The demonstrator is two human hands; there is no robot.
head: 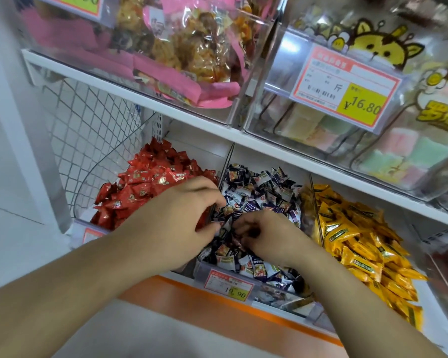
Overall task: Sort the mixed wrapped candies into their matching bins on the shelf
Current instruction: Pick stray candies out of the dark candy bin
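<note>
Three clear bins stand side by side on the lower shelf. The left bin holds red wrapped candies (145, 182), the middle bin purple-and-white candies (264, 192), the right bin yellow candies (357, 244). My left hand (181, 215) reaches over the divider between the red and purple bins, fingers curled down among the purple candies. My right hand (267, 236) is in the middle bin just beside it, fingers curled into the pile. Whether either hand holds a candy is hidden by the fingers and motion blur.
A price tag (228, 285) hangs on the middle bin's front wall. Above, a white shelf board (166, 99) carries clear bins of pink snack bags (186, 55) and pastel marshmallows (388, 146). A wire mesh panel (88, 133) closes the left side. An orange shelf edge (217, 306) runs below.
</note>
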